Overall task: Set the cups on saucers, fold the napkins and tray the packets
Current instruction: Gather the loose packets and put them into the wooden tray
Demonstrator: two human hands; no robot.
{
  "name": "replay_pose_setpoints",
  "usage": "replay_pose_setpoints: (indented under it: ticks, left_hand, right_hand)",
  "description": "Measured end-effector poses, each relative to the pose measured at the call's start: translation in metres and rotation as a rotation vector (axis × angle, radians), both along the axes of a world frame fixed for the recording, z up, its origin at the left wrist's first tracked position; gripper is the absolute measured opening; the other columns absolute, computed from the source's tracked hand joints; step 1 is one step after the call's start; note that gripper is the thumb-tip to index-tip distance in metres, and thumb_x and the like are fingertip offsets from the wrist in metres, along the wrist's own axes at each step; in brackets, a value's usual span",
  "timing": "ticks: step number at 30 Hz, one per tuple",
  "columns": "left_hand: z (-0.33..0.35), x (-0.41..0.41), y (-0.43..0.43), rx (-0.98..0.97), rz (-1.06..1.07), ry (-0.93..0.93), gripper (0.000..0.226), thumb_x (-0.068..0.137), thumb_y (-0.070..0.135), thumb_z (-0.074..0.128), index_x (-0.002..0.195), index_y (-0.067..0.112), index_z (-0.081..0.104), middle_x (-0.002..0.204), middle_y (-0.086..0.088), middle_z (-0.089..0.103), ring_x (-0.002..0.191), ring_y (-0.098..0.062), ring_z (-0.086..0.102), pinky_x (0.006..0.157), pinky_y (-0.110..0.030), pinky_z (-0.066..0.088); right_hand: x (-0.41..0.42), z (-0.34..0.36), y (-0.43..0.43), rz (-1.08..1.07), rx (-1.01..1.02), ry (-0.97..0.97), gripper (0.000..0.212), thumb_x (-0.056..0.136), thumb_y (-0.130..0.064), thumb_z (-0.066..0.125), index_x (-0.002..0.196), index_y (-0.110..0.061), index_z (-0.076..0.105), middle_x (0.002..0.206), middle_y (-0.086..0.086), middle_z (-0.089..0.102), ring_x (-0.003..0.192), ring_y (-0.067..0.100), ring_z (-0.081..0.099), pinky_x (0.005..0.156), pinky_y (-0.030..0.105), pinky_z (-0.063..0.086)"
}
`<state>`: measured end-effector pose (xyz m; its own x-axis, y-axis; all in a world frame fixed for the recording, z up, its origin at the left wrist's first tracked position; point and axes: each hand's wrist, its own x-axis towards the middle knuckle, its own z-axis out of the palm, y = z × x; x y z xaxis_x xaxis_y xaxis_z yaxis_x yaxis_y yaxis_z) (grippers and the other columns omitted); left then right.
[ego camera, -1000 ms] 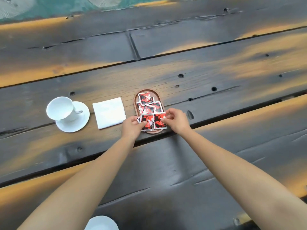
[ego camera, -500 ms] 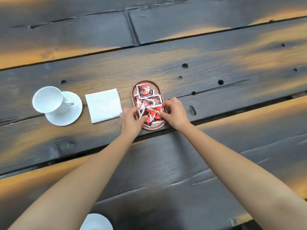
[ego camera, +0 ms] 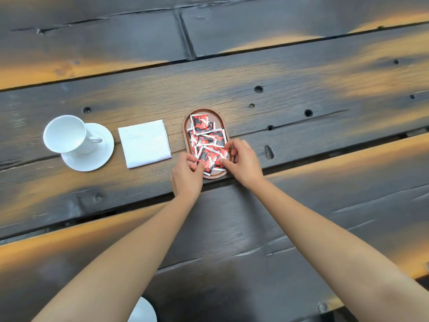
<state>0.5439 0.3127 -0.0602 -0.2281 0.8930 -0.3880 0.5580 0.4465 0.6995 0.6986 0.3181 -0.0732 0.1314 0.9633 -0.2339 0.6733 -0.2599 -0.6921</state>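
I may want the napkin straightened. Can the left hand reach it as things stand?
Probably yes. The left hand pinches a packet at the near left edge of the tray; the folded napkin lies just left of it on the table, nothing between them. It would need to release the packet first.

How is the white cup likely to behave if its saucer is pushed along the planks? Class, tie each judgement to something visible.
The cup merely stands on the saucer, so it would probably slide or rattle. It narrows toward its foot, so a jolt at the plank gap might tip it.
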Motion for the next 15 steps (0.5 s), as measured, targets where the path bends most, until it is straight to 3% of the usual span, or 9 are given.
replay_pose_setpoints:
  ticks: [3,7,11,15]
  left_hand:
    - [0.002,0.000,-0.002,-0.001,-0.027,0.001,0.008,0.081,0.019,0.062,0.084,0.025,0.058,0.062,0.011,0.055,0.069,-0.016,0.056,0.079,-0.042,0.052]
    - [0.000,0.000,-0.015,0.012,-0.102,-0.001,0.019,0.081,0.018,0.053,0.088,0.031,0.065,0.059,0.010,0.054,0.072,-0.018,0.058,0.082,-0.043,0.051]
    - [-0.001,0.001,-0.023,0.018,-0.153,-0.035,0.025,0.079,0.014,0.055,0.093,0.032,0.066,0.081,0.012,0.067,0.080,-0.014,0.061,0.088,-0.043,0.048]
    - [0.002,-0.001,-0.024,0.025,-0.190,-0.032,0.028,0.080,0.014,0.054,0.097,0.031,0.067,0.085,0.012,0.068,0.084,-0.015,0.060,0.091,-0.043,0.046]
  right_hand:
    - [-0.004,-0.001,-0.001,-0.018,0.005,0.012,0.028,0.071,-0.029,0.077,0.091,-0.024,0.059,0.080,-0.007,0.043,0.070,0.012,0.048,0.070,0.039,0.049]
    - [-0.007,-0.002,-0.001,-0.049,0.002,-0.001,0.024,0.073,-0.029,0.075,0.089,-0.024,0.059,0.081,-0.006,0.044,0.071,0.013,0.050,0.070,0.039,0.049]
    - [-0.008,-0.003,0.002,-0.065,-0.009,-0.003,0.021,0.074,-0.029,0.074,0.089,-0.025,0.060,0.081,-0.006,0.044,0.071,0.012,0.050,0.069,0.037,0.048]
    - [-0.009,-0.001,0.001,-0.063,-0.012,-0.018,0.021,0.075,-0.030,0.073,0.090,-0.024,0.060,0.083,-0.005,0.045,0.073,0.012,0.050,0.068,0.035,0.046]
